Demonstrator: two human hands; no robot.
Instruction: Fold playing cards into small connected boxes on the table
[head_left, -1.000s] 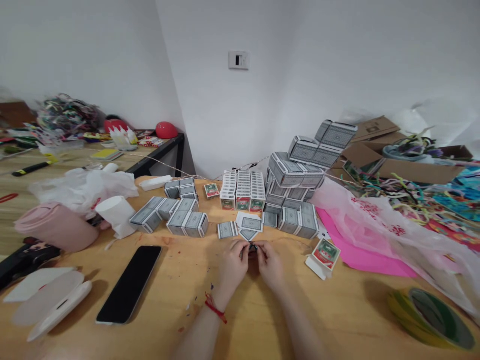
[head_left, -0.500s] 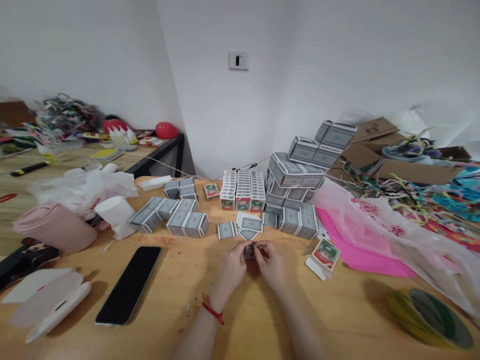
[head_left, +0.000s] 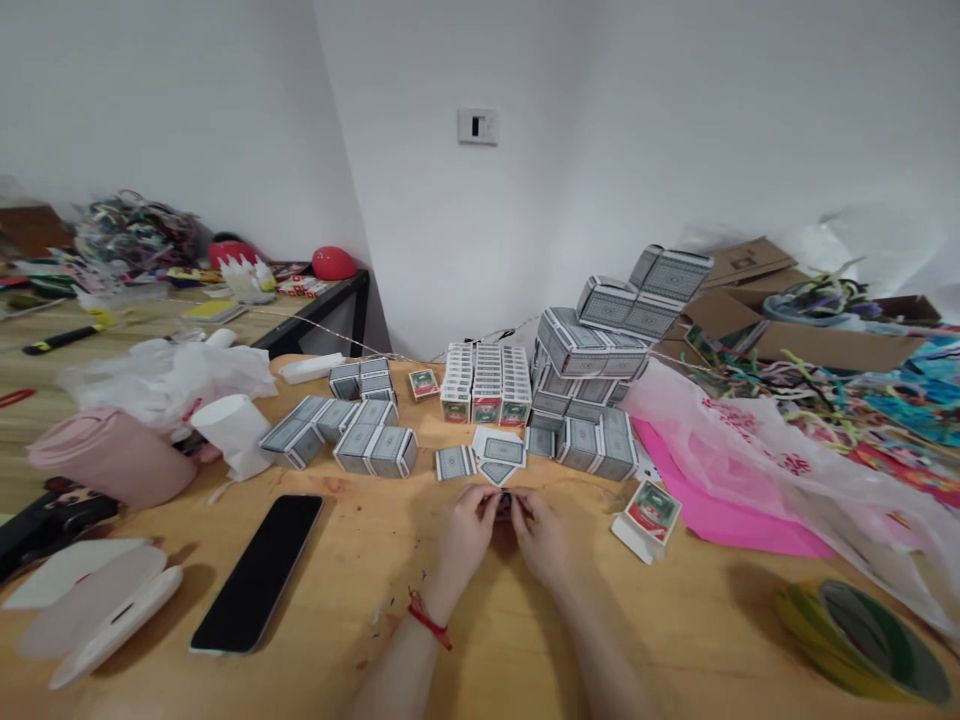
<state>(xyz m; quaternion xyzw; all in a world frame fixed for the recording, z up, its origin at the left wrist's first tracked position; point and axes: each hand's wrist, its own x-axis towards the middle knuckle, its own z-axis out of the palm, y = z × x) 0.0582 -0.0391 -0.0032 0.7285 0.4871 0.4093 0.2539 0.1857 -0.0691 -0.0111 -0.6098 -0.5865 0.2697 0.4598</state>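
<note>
My left hand [head_left: 466,535] and my right hand [head_left: 541,537] meet fingertip to fingertip over the wooden table [head_left: 480,640]. Both pinch one small dark object [head_left: 505,503] between them; it is too small to name. A red thread circles my left wrist [head_left: 427,619]. Just beyond my fingers lie loose grey-backed playing cards [head_left: 499,452]. Behind those stand a block of upright small card packs [head_left: 486,380] and a pile of grey patterned boxes [head_left: 600,370].
A black phone [head_left: 259,570] lies left of my hands, white lids [head_left: 97,610] beyond it. A small red and green card pack [head_left: 649,515] stands at right, near pink paper [head_left: 720,510] and plastic bags [head_left: 787,470]. A tape roll [head_left: 862,635] sits at lower right.
My hands stay in one spot and only the fingers shift slightly round the small object. The view has tipped a little.
</note>
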